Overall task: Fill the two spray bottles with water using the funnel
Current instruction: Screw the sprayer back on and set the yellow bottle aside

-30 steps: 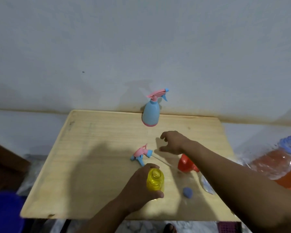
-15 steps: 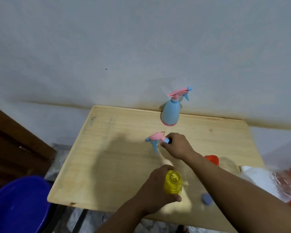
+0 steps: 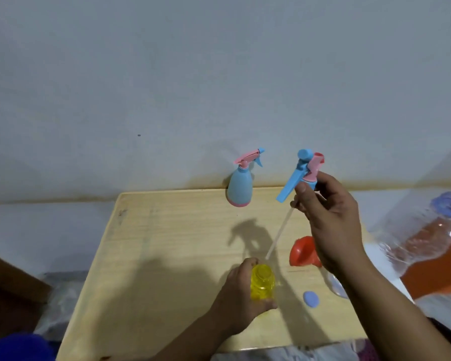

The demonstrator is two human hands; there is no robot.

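Note:
My left hand grips the open yellow spray bottle, which stands near the front of the wooden table. My right hand holds the pink and blue spray head up in the air. Its white dip tube slants down, with its end just above the yellow bottle's mouth. A light blue spray bottle with its own pink head on stands at the table's back edge. The red funnel lies on its side on the table, partly behind my right wrist.
A small blue cap lies on the table right of the yellow bottle. A large clear water bottle with a blue cap lies at the right, off the table's edge. A blue basin shows at the bottom left. A wall stands close behind the table.
My right hand took the spray head off the table and lifted it up and to the right, so its tube now hangs toward the yellow bottle. My left hand stayed on that bottle.

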